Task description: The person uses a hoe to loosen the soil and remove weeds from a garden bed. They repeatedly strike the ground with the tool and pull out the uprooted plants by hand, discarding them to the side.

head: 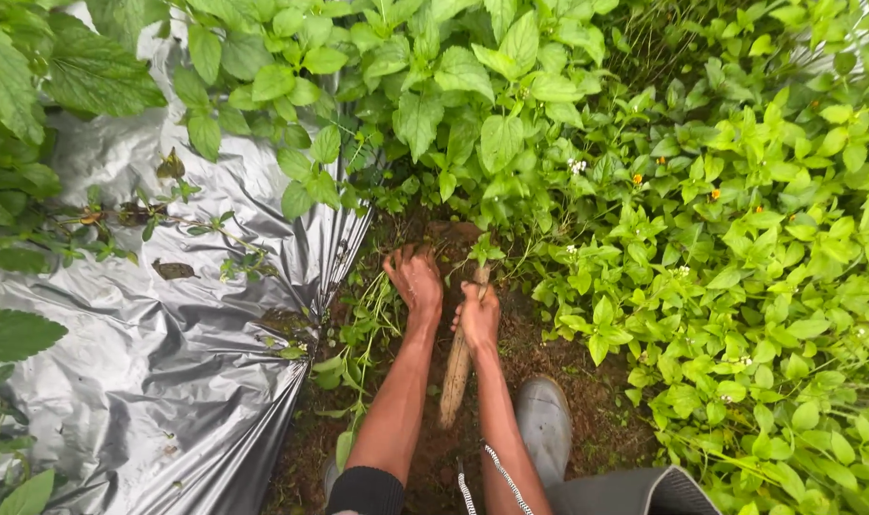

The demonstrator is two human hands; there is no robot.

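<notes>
My right hand (478,315) is closed around the upper part of a wooden tool handle (455,377), which runs down towards my legs; its working end is hidden among the weeds (477,250) at the top. Just to the left, my left hand (415,278) reaches into the brown soil (434,234) with its fingers bent down on the ground among small plants. I cannot tell whether it grips any stems. A grey rubber boot (545,420) stands on the soil below the right hand.
A crumpled silver plastic sheet (167,362) covers the ground on the left, with loose leaves on it. Dense green leafy plants (740,267) with tiny white and orange flowers fill the right side and the top. Pulled greenery (358,334) lies beside the sheet's edge.
</notes>
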